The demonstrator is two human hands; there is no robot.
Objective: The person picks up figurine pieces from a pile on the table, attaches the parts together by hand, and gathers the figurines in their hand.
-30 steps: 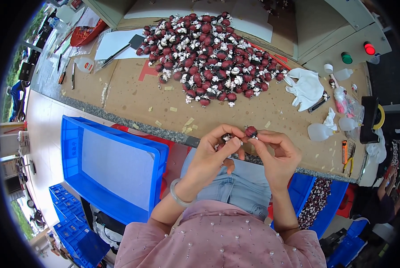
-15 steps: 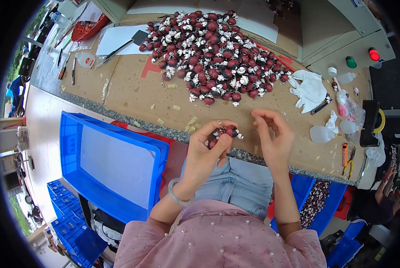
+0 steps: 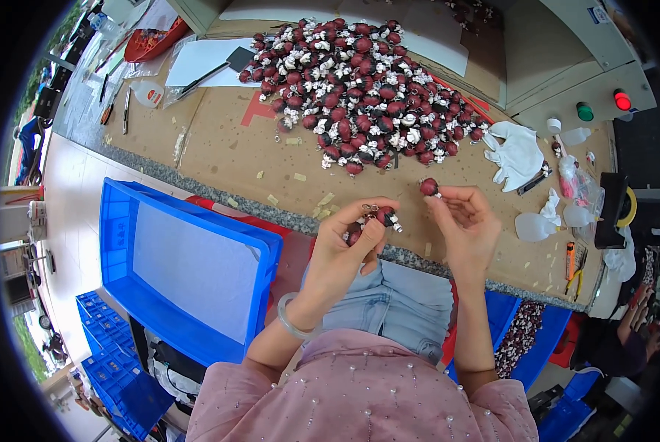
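Small figurine keychains (image 3: pixel 385 215) with round dark red and black heads, white bodies and metal rings are gathered in my left hand (image 3: pixel 347 239), whose fingers are closed round them. Part of this bunch is hidden by my thumb and palm. To the right, my right hand (image 3: pixel 468 221) pinches a single figurine keychain (image 3: pixel 429 187) between thumb and fingertips, dark red head outward. It is held apart from the bunch, above the table's near part. Behind both hands lies a large pile of the same figurine keychains (image 3: pixel 367 96).
Left of my lap stands a blue crate (image 3: pixel 190 265). A white glove (image 3: pixel 516 155), plastic bottle (image 3: pixel 532 226), orange cutter (image 3: pixel 570 259), yellow-handled pliers (image 3: pixel 580 272) and tape roll (image 3: pixel 627 202) lie at the right. A red tray (image 3: pixel 153 40) sits far left.
My right hand, with no keychain visible in it before, now pinches a single figurine keychain. My left hand keeps its bunch in almost the same place.
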